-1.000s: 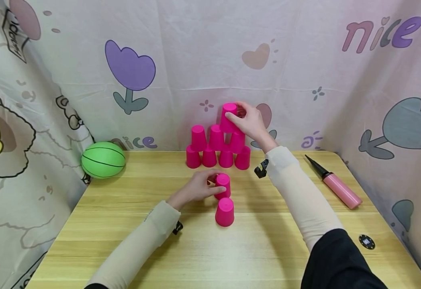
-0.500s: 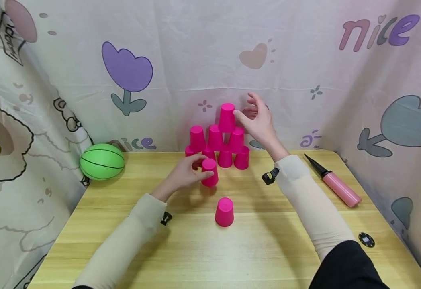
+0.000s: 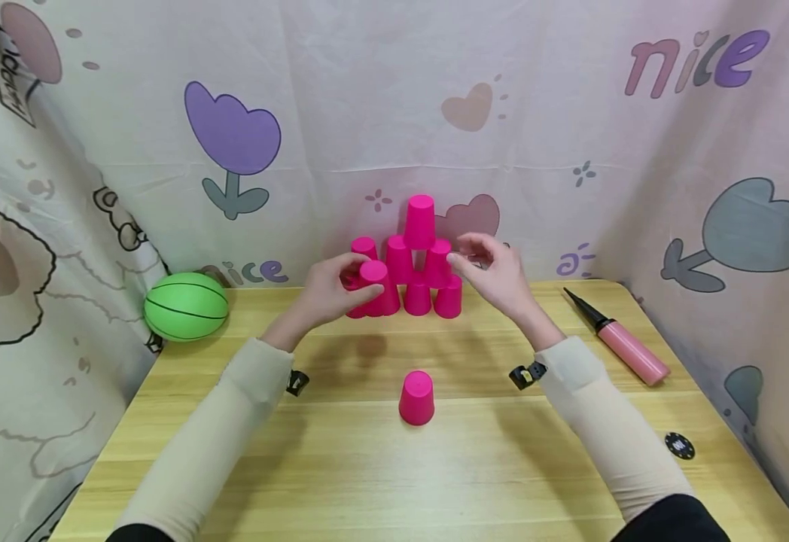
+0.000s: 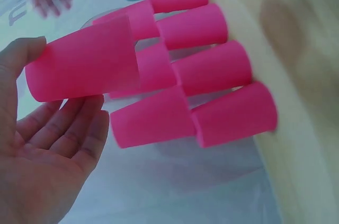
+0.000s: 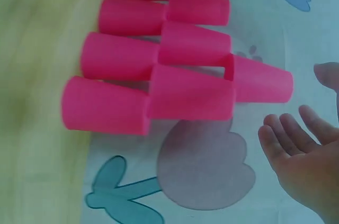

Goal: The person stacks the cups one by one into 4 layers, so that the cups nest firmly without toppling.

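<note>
My left hand (image 3: 332,292) pinches an upside-down pink cup (image 4: 85,62) between thumb and fingers, raised off the table in front of the stack's left side. Behind it, pink cups rise in tiers: a bottom row with a right-end cup (image 3: 448,298), a middle row with a centre cup (image 3: 399,260), and a single top cup (image 3: 421,222) over the middle row's right part. To the right of the stack, my right hand (image 3: 499,272) is in the air with fingers spread and nothing in them. Nearer me, one more pink cup (image 3: 417,399) stands upside down on the table.
A green ball (image 3: 187,307) sits at the table's back left. On the right lie a pink hand pump (image 3: 628,346) with a black nozzle and a round black chip (image 3: 680,446). A printed curtain (image 3: 340,98) hangs close behind the stack.
My right hand has let go of the top cup and drawn away right and down. My left hand has lifted a cup off the table and carried it left and toward the stack.
</note>
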Tool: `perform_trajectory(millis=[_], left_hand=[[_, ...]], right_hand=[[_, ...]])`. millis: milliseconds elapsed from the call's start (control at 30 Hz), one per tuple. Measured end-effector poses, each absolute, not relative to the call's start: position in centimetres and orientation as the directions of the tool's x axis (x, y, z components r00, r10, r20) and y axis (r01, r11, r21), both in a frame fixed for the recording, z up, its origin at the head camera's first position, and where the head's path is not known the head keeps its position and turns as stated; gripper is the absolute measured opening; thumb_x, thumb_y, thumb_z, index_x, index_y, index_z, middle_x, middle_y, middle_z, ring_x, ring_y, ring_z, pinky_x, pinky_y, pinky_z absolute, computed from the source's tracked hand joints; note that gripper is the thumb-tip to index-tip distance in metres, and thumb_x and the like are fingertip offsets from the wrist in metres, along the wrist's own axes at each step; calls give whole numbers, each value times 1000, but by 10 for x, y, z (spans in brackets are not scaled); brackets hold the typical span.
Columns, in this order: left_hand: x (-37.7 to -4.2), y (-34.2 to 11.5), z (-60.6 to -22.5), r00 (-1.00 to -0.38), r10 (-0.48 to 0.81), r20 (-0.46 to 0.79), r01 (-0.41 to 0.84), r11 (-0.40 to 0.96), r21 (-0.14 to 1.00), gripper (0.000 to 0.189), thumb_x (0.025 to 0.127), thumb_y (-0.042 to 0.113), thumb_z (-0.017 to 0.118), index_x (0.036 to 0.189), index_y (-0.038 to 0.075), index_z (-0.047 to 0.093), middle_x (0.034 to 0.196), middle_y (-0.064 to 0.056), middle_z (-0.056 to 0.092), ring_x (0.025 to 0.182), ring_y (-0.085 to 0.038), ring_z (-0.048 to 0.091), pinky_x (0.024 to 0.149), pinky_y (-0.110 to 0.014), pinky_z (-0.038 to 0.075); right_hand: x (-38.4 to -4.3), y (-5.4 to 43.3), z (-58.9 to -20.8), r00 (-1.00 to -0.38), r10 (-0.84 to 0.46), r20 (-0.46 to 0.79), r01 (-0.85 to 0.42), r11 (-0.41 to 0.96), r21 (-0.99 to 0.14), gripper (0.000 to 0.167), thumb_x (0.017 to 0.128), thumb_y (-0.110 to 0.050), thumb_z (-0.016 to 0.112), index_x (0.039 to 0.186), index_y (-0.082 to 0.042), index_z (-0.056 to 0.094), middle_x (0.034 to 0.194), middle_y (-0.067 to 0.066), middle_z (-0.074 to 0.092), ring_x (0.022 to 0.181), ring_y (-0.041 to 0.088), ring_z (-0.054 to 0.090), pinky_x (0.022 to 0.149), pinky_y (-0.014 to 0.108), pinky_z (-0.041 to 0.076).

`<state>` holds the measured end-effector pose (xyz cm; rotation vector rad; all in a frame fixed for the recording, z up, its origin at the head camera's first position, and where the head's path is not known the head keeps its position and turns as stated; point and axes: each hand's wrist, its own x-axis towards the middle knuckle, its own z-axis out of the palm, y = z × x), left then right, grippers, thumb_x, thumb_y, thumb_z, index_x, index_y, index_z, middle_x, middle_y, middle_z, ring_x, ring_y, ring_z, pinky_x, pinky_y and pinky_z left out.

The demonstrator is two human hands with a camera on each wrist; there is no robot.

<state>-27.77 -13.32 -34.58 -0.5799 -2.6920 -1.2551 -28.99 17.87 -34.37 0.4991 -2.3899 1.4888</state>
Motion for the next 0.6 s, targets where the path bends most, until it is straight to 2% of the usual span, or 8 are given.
perform_trajectory(millis=[200, 467, 600], left_hand=[[-287, -135, -326, -923, 254, 291, 385, 572, 724, 52, 89, 34, 85, 132, 8, 67, 114, -10, 72, 101, -28, 67, 87, -41, 59], [-300, -129, -309, -928, 214, 305, 372, 546, 751, 52, 91, 33, 82, 136, 11, 66, 120, -9, 72, 104, -27, 66, 89, -42, 59], [-306, -126, -305, -931, 189, 314, 365, 531, 764, 51, 93, 30, 80, 137, 10, 65, 123, -11, 71, 106, -28, 66, 91, -42, 59]], right_hand=[[-270, 181, -366, -910, -217, 352, -412, 401, -818, 51, 96, -31, 78, 139, -9, 64, 129, 12, 70, 123, 36, 66, 111, 54, 52], [-241, 173, -390, -909, -293, 298, -397, 384, -834, 46, 95, -27, 80, 136, -11, 67, 129, 9, 72, 118, 31, 69, 108, 49, 55], [-227, 168, -402, -901, -340, 271, -395, 381, -836, 45, 94, -26, 81, 134, -12, 68, 130, 7, 72, 120, 34, 68, 108, 49, 55]])
